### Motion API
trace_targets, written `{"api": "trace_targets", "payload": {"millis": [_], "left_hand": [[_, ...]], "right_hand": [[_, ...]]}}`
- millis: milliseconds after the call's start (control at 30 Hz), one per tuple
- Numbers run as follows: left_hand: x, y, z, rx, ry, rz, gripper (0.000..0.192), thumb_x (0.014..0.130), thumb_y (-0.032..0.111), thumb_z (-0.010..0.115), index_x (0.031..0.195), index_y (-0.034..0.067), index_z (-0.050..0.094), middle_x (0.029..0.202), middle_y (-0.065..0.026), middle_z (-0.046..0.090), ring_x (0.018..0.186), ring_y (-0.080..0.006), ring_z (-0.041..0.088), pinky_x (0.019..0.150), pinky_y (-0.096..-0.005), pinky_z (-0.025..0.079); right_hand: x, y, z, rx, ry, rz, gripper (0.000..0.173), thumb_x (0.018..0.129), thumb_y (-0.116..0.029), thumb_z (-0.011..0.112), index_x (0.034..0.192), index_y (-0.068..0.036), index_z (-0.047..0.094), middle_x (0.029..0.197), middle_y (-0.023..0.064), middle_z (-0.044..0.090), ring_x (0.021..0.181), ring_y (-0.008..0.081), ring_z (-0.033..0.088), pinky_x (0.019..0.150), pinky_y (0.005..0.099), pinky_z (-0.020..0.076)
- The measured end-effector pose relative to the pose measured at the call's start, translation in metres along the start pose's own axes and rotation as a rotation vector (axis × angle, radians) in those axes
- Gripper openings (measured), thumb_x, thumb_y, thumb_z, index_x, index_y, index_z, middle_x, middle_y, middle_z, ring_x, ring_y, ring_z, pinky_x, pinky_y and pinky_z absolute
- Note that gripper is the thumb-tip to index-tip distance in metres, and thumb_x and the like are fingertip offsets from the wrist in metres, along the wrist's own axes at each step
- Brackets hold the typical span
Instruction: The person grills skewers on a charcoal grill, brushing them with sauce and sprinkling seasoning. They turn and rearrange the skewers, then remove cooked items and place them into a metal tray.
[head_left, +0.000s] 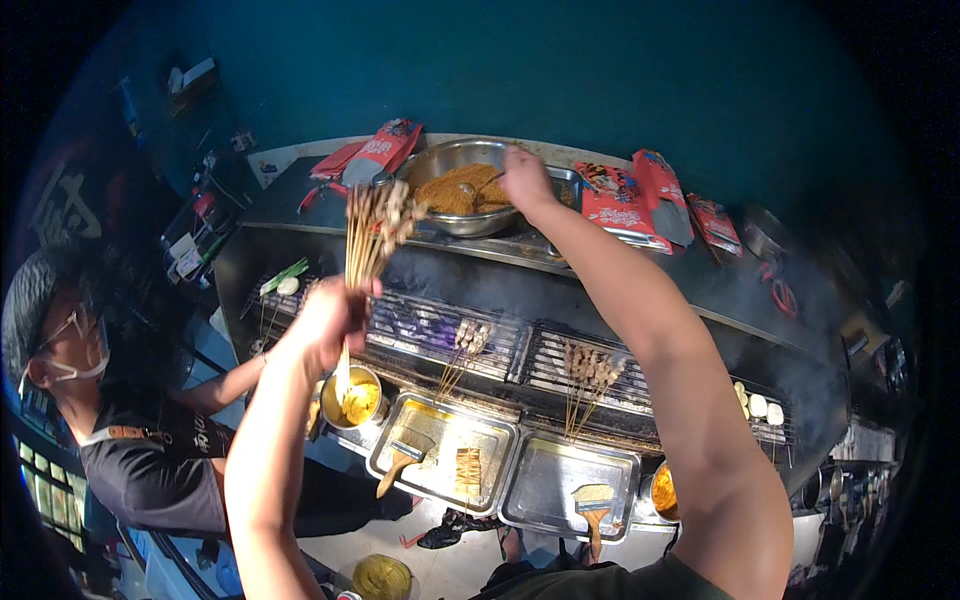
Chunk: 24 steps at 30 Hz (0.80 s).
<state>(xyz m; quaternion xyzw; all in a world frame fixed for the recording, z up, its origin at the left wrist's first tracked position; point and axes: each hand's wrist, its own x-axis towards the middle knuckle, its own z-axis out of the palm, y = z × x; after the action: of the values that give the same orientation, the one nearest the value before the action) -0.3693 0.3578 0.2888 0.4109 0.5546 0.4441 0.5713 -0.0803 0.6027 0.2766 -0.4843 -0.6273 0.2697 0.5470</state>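
Observation:
My left hand (339, 319) grips a thick bundle of meat skewers (379, 225), the meat end up, above the left part of the charcoal grill (450, 334). At the back shelf, my right hand (523, 176) is closed at the rim of a steel bowl (466, 225) of orange-brown seasoning powder, around what looks like the handle of a metal spoon (466, 189); the grip is partly hidden. Small skewers (471, 337) and a larger group of skewers (591, 364) lie on the grates. Smoke rises above the grill.
Two metal trays (511, 461) line the near edge, with a flat brush (407, 452), another brush (592, 501) and a small skewered piece. A pot of yellow sauce (352, 397) stands at the left. Red bags (615, 206) lie on the shelf. A masked person (150, 465) is close at the left.

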Motion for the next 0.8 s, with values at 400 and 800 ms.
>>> {"api": "trace_targets", "payload": {"millis": [400,800], "left_hand": [[0.202,0.075,0.057,-0.142,-0.369,-0.49,0.022,0.102,0.014,0.039,0.093,0.003,0.057,0.061,0.0043,0.038,0.043,-0.005,0.031,0.037,-0.0194,0.024],[0.17,0.08,0.1,1.865,0.358,0.698,0.024,0.095,0.016,0.047,0.108,0.0,0.059,0.107,-0.0235,0.07,0.098,-0.0315,0.071,0.074,-0.0405,0.059]], "right_hand": [[0.017,-0.058,-0.059,0.804,0.177,0.467,0.013,0.095,-0.009,0.035,0.087,-0.016,0.042,0.065,0.0035,0.042,0.048,0.0122,0.031,0.041,0.0277,0.0204],[0.037,-0.094,-0.056,0.741,0.236,0.401,0.019,0.101,-0.021,0.035,0.086,-0.011,0.04,0.066,0.005,0.046,0.05,0.0134,0.033,0.042,0.0298,0.0201]]}}
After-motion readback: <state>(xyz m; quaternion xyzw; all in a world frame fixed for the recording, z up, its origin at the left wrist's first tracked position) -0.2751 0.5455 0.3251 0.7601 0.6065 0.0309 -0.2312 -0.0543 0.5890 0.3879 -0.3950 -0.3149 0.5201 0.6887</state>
